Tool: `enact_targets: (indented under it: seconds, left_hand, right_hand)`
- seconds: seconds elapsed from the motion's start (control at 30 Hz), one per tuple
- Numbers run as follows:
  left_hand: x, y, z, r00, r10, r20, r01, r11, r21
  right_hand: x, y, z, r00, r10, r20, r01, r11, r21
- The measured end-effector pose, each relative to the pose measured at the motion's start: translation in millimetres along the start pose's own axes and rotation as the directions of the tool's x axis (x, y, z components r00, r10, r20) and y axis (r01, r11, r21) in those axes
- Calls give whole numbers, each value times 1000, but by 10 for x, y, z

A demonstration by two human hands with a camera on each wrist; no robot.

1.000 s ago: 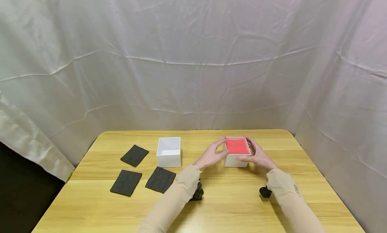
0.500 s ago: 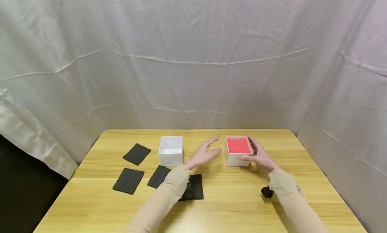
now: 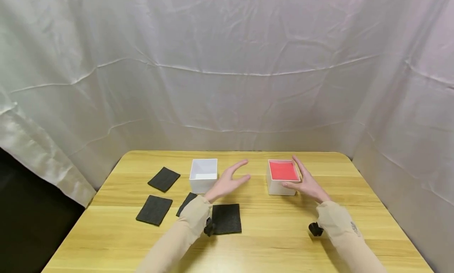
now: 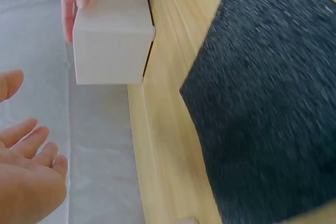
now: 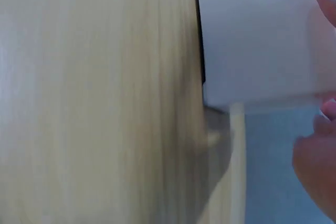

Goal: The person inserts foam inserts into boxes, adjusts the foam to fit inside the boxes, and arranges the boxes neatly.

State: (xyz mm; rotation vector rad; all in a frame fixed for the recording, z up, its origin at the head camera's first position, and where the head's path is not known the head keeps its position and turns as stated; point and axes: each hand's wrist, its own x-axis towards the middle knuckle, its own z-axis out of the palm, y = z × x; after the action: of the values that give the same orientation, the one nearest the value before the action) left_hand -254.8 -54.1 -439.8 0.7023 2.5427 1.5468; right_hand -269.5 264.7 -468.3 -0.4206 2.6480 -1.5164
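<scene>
A white box (image 3: 281, 187) with a red flat sheet (image 3: 283, 171) inside its rim stands on the right half of the table. My right hand (image 3: 309, 185) is at this box's right side, fingers extended along it and thumb at the front near corner. Whether the fingers touch the box is unclear, as the right wrist view is blurred. My left hand (image 3: 226, 184) hovers with fingers spread and nothing in them, close to a second white box (image 3: 203, 185). That box has a white piece (image 3: 206, 176) visible inside.
Several dark grey felt squares lie on the wooden table: one far left (image 3: 164, 179), one nearer (image 3: 154, 210), one partly hidden by the left sleeve (image 3: 185, 204), and one (image 3: 227, 219) beside the left wrist. A pale curtain (image 3: 227, 88) hangs behind the table.
My left hand has moved left from the box with the red sheet, uncovering the felt square beside its wrist. The right hand's fingers have straightened and loosened at that box.
</scene>
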Motion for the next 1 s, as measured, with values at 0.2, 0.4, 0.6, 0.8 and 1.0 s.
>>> enact_targets:
  seconds: [0.2,0.4,0.6,0.8,1.0]
  left_hand:
    - [-141,-35,-161,1000,-14,-9,14,1000,-8]
    - [-278,-113,-346,999,-23,-46,23,1000,-16]
    - [-420,-250,-577,991,-43,-125,36,998,-56]
    - [-553,-386,-812,978,-92,-186,76,993,-94]
    - [-593,-546,-951,967,-145,-208,132,988,-79]
  right_hand:
    - [-12,-117,77,993,-64,-100,58,996,-70]
    - [-29,-218,201,960,-206,-187,194,978,-77]
    - [-56,-327,391,888,-389,-245,355,919,-172]
    - [-87,-392,584,851,-473,-226,444,880,-171]
    - [-126,-438,812,841,-524,-132,492,844,-216]
